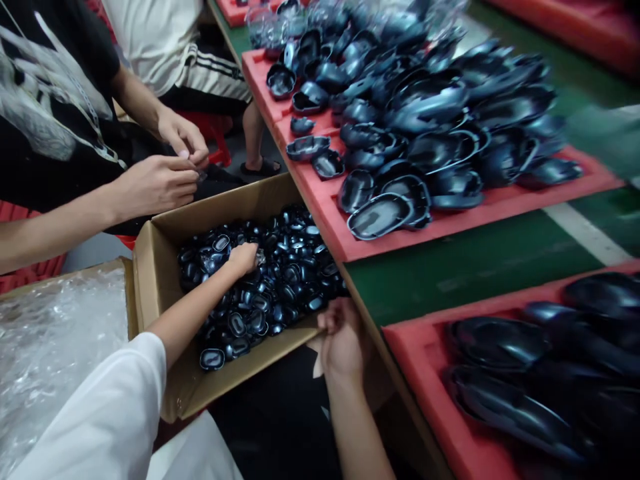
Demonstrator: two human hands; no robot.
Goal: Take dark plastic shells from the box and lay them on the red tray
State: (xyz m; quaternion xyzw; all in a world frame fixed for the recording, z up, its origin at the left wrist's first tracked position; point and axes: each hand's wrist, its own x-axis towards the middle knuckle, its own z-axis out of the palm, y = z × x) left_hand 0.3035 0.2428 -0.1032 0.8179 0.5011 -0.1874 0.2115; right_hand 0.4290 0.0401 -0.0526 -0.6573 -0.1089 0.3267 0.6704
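Note:
My left hand [243, 259] reaches into a cardboard box [165, 267], its fingers closed on a small clear, shiny piece [260, 257]. Around and beneath it lie a great many small, glossy dark-blue plastic shells [257, 320], oval and hollow, loosely heaped. At the box's near right rim, beside the table edge, my right hand [343, 337] has its fingers curled on the cardboard. A pale scrap [317, 357] shows just below that hand; whether the hand touches it I cannot tell.
Red foam trays [360, 247] bearing larger dark-blue shells [425, 110] rest on the green table [430, 287] to the right. Clear plastic parts [265, 27] lie at the back. Crumpled clear film [60, 347] lies left. Another person's hands [165, 173] meet above the box's far-left side.

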